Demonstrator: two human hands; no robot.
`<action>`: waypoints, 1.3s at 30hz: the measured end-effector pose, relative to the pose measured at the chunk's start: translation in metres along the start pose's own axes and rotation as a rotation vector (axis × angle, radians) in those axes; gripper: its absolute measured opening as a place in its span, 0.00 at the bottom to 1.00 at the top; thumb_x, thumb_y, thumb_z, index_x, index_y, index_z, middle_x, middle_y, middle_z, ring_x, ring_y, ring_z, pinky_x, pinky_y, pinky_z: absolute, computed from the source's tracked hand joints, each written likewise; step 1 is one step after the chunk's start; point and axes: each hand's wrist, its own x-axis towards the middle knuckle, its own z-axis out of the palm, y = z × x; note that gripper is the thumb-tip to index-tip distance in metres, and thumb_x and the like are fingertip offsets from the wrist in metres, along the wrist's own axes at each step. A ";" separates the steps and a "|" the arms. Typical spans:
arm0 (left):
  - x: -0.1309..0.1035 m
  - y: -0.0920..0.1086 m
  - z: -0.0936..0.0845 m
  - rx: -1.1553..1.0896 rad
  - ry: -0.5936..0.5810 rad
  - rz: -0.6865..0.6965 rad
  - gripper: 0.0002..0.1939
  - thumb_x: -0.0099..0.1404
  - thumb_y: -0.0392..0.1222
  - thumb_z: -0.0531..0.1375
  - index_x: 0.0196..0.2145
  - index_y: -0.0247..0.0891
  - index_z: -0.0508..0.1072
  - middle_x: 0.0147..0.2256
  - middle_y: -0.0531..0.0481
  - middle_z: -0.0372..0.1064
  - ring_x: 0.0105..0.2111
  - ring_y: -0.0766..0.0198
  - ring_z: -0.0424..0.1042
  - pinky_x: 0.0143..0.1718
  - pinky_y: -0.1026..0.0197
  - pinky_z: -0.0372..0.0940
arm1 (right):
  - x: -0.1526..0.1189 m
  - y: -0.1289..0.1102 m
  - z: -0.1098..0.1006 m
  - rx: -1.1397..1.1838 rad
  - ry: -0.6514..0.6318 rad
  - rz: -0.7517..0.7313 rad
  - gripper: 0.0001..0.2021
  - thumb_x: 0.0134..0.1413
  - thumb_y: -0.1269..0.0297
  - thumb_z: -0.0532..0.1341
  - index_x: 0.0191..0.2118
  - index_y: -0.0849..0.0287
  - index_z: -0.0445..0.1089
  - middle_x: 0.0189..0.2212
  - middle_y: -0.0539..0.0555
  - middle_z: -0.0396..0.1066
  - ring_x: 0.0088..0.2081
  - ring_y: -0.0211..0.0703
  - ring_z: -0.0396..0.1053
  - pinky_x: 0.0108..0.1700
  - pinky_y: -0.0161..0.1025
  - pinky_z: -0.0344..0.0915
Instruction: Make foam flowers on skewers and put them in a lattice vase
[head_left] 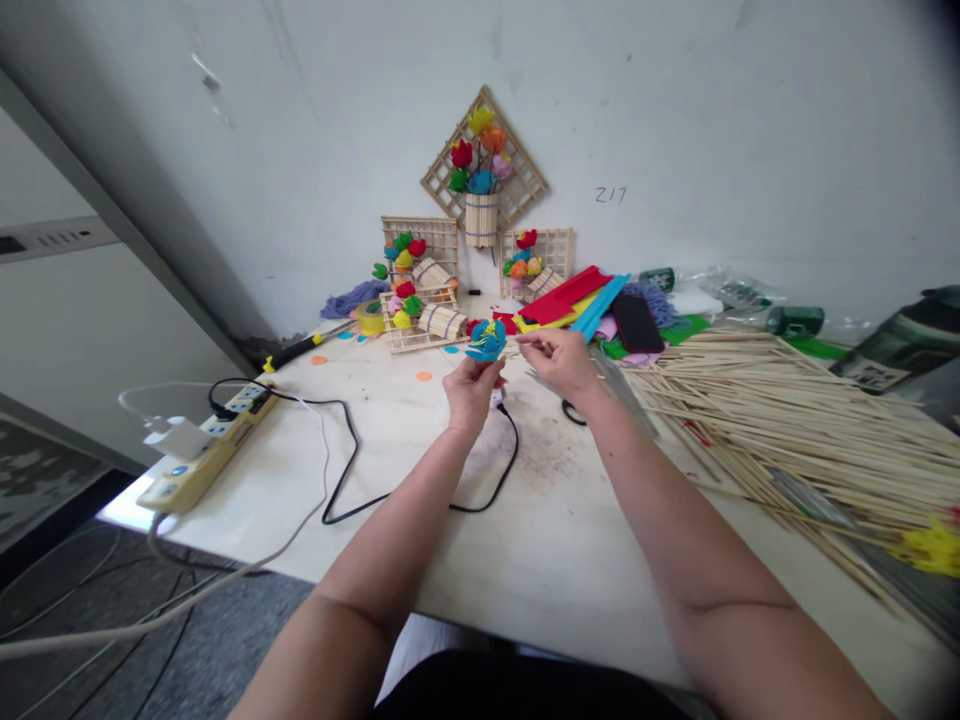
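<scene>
A blue flower (486, 341) with yellow strands at its centre is held upright in my left hand (472, 388), pinched from below. Close to its right side is my right hand (553, 357), its thumb and fingers drawn together; whatever they hold is too small to make out. Behind the hands, a diamond-shaped stick lattice (525, 195) with colourful flowers and a stick pot (481, 220) leans on the wall. Smaller lattice panels (442, 237) with flowers stand and lie below it.
Many thin wooden sticks (780, 420) cover the right side, near a dark bottle (900, 340). Red strips (566, 297) and a phone (637, 322) lie behind my right hand. A power strip (202, 455) sits at the left edge; a black cable (349, 450) crosses the table.
</scene>
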 end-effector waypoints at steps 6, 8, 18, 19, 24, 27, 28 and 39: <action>0.003 0.010 -0.001 -0.092 0.022 -0.031 0.13 0.45 0.46 0.65 0.25 0.33 0.70 0.21 0.52 0.70 0.18 0.70 0.66 0.21 0.67 0.63 | 0.010 0.012 -0.019 0.122 0.169 0.066 0.18 0.55 0.56 0.50 0.27 0.61 0.70 0.23 0.52 0.67 0.28 0.38 0.63 0.33 0.35 0.58; 0.006 0.014 -0.003 -0.114 0.053 -0.047 0.14 0.45 0.46 0.65 0.26 0.33 0.70 0.23 0.51 0.71 0.17 0.72 0.65 0.21 0.67 0.63 | 0.013 0.020 -0.025 0.122 0.229 0.099 0.21 0.57 0.51 0.48 0.29 0.61 0.71 0.25 0.53 0.67 0.29 0.38 0.63 0.34 0.36 0.57; 0.010 0.014 -0.005 -0.099 0.093 -0.065 0.14 0.44 0.45 0.65 0.26 0.34 0.71 0.22 0.52 0.71 0.18 0.72 0.65 0.20 0.69 0.60 | 0.011 0.084 -0.017 -0.046 0.297 0.356 0.20 0.52 0.51 0.52 0.23 0.62 0.69 0.17 0.52 0.64 0.24 0.37 0.61 0.29 0.35 0.55; 0.009 0.013 -0.005 -0.104 0.089 -0.071 0.13 0.44 0.45 0.65 0.25 0.34 0.70 0.22 0.52 0.71 0.18 0.72 0.65 0.20 0.69 0.60 | 0.010 0.091 -0.013 -0.023 0.293 0.410 0.18 0.51 0.52 0.53 0.22 0.60 0.68 0.15 0.50 0.62 0.21 0.36 0.59 0.26 0.35 0.55; 0.005 0.011 0.000 -0.108 0.049 -0.079 0.13 0.45 0.45 0.65 0.24 0.34 0.69 0.21 0.52 0.70 0.18 0.72 0.65 0.19 0.69 0.60 | 0.000 0.107 0.004 0.111 0.321 0.626 0.12 0.45 0.57 0.57 0.18 0.58 0.62 0.13 0.47 0.60 0.15 0.33 0.55 0.19 0.32 0.52; 0.003 0.010 0.001 -0.081 0.027 -0.074 0.12 0.45 0.45 0.65 0.25 0.34 0.71 0.21 0.52 0.71 0.17 0.73 0.64 0.19 0.69 0.60 | -0.002 0.112 0.010 0.184 0.346 0.680 0.10 0.44 0.60 0.57 0.20 0.58 0.63 0.14 0.47 0.61 0.15 0.33 0.56 0.18 0.32 0.54; 0.002 0.009 0.002 -0.074 0.026 -0.073 0.12 0.45 0.44 0.65 0.24 0.34 0.71 0.21 0.52 0.70 0.17 0.73 0.63 0.19 0.69 0.60 | -0.002 0.114 0.012 0.199 0.341 0.685 0.09 0.45 0.60 0.57 0.21 0.58 0.64 0.15 0.48 0.63 0.16 0.34 0.58 0.18 0.32 0.55; 0.000 0.002 0.003 -0.027 -0.002 -0.072 0.13 0.44 0.46 0.66 0.25 0.34 0.73 0.21 0.52 0.69 0.22 0.70 0.66 0.24 0.67 0.60 | -0.010 0.111 0.014 -0.685 -0.154 0.324 0.18 0.53 0.67 0.52 0.47 0.62 0.70 0.43 0.62 0.71 0.45 0.49 0.66 0.46 0.41 0.60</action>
